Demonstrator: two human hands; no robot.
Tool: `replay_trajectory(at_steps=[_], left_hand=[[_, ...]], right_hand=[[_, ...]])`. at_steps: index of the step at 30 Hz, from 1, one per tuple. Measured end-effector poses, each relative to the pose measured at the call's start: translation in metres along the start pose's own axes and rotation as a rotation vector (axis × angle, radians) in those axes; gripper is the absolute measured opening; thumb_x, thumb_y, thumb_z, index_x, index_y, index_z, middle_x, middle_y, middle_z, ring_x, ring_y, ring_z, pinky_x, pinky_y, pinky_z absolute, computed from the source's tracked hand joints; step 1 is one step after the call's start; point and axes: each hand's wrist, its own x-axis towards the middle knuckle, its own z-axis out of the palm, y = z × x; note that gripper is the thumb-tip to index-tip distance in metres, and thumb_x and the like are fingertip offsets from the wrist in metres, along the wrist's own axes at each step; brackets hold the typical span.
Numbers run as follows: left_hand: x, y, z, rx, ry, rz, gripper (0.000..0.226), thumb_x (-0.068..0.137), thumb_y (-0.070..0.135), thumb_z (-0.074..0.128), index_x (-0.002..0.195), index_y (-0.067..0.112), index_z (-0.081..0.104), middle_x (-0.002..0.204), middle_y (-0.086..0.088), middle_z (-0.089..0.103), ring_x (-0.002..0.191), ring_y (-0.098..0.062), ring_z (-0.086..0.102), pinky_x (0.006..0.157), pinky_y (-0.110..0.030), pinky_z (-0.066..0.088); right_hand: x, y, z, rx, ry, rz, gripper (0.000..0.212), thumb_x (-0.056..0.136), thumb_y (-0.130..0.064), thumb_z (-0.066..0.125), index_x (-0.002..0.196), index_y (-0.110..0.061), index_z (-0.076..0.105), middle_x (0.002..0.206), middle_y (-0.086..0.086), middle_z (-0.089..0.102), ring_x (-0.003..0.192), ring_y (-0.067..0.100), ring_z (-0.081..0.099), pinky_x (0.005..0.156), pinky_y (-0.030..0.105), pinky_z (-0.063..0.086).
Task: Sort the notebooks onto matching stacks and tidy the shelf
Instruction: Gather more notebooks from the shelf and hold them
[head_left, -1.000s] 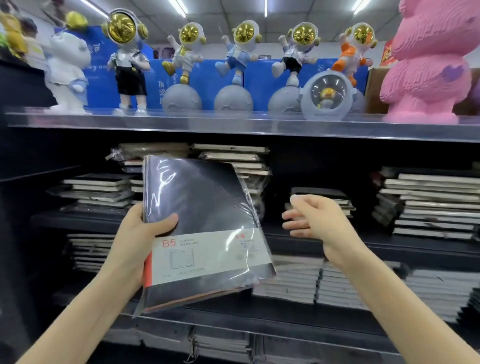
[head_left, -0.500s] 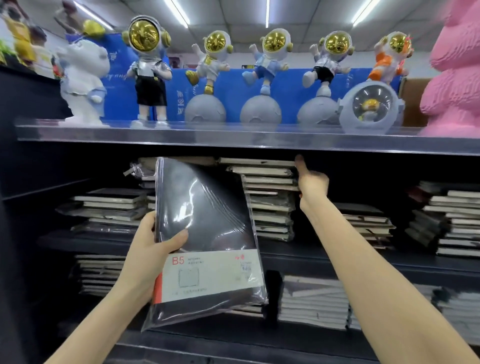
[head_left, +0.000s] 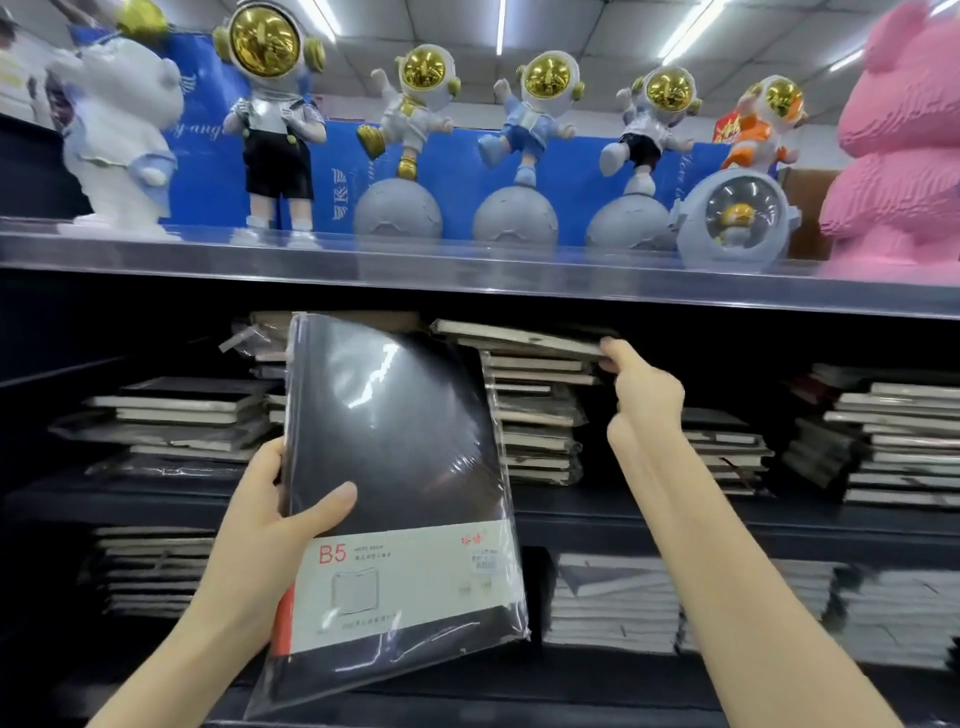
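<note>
My left hand (head_left: 275, 514) grips a black B5 notebook (head_left: 395, 467) in shiny plastic wrap, upright in front of the middle shelf, thumb on its cover. My right hand (head_left: 641, 387) pinches the right end of the top notebooks (head_left: 519, 338) of a tall stack (head_left: 540, 415) just behind and right of the held notebook. Those top notebooks are tilted, lifted slightly off the stack. The left part of the stack is hidden behind the held notebook.
More notebook stacks lie on the middle shelf at left (head_left: 176, 421) and right (head_left: 904, 436), with a low one (head_left: 727, 447) behind my right forearm. Paler stacks (head_left: 623, 603) fill the lower shelf. Astronaut figurines (head_left: 270, 109) and a pink bear (head_left: 904, 145) stand on the top shelf (head_left: 467, 275).
My right hand moved from mid-air up to the tall stack and now pinches its top notebooks, which have tilted. The held notebook stays in my left hand; the view rose and moved closer.
</note>
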Motion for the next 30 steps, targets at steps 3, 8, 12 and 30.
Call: replay_trajectory(at_steps=[3,8,12,30], left_hand=[[-0.007,0.000,-0.009,0.000,0.022,-0.002,0.040,0.082,0.004,0.067,0.114,0.026,0.058,0.103,0.000,0.071,0.094,-0.026,0.069,0.081,-0.052,0.054],[-0.010,0.001,-0.005,-0.018,0.022,0.000,0.036,0.084,0.001,0.064,0.107,0.027,0.058,0.099,0.001,0.072,0.088,-0.020,0.071,0.072,-0.043,0.054],[-0.013,-0.001,0.003,-0.011,0.023,-0.004,0.037,0.084,0.000,0.065,0.109,0.025,0.058,0.101,0.001,0.072,0.090,-0.018,0.070,0.072,-0.037,0.052],[-0.038,-0.003,0.039,0.011,-0.016,-0.003,0.034,0.085,-0.003,0.062,0.101,0.028,0.058,0.104,-0.002,0.070,0.094,-0.023,0.068,0.075,-0.038,0.052]], right_hand=[[-0.019,0.000,-0.029,-0.040,-0.076,-0.005,0.019,0.085,-0.020,0.067,0.082,-0.007,0.055,0.075,0.001,0.051,0.065,0.011,0.049,0.055,0.016,0.046],[-0.031,-0.026,-0.040,0.159,-0.359,0.234,0.009,0.087,-0.005,0.054,0.096,-0.005,0.053,0.097,0.020,0.063,0.079,0.034,0.070,0.060,0.036,0.059],[-0.022,-0.037,-0.024,0.166,-0.409,0.334,0.010,0.094,-0.011,0.056,0.093,-0.001,0.056,0.087,0.018,0.064,0.067,0.029,0.068,0.050,0.030,0.058],[-0.015,-0.012,-0.177,0.157,-0.330,0.217,0.020,0.095,-0.008,0.048,0.112,-0.004,0.059,0.087,0.006,0.074,0.072,0.017,0.072,0.055,0.027,0.057]])
